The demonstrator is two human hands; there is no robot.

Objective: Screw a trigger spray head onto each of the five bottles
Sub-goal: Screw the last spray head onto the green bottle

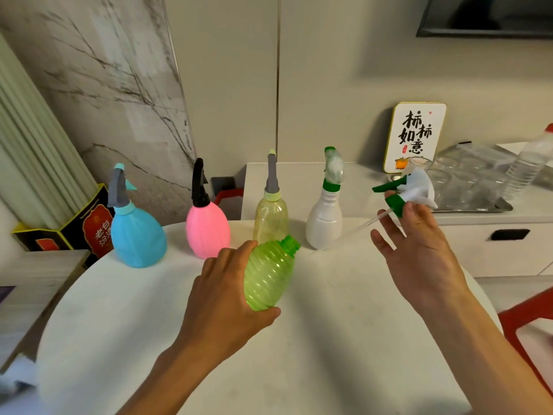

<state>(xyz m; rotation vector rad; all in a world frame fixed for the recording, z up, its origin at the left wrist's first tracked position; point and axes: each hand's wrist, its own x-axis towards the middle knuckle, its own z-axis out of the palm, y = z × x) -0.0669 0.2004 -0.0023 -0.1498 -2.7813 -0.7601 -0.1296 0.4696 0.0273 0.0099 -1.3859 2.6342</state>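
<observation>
**Green ribbed bottle is waiting for the last spray head**

Green and translucent, the ribbed bottle [269, 274] is being held tilted above the white surface [329, 339], its open threaded neck pointing up and to the right. The left hand [227, 298] is wrapping it from the side, thumb under the base. The right hand [419, 250] is pinching the white-and-green trigger head [414, 191] by its collar between thumb and forefinger, the other fingers spread loose; the dip tube [371, 220] is trailing down toward the bottle.

Behind them, the blue bottle [136, 232], pink bottle [208, 232], yellowish bottle [270, 220] and white bottle [324, 220] are standing in a row, each already wearing a head.

To do this well, the tube should probably be fed into the neck first, then the collar seated square before turning, so the threads are not crossing.

The clear tube is fading against the pale surface, so its tip is hard to place. Whether the four fitted heads are fully tightened cannot be told.
</observation>
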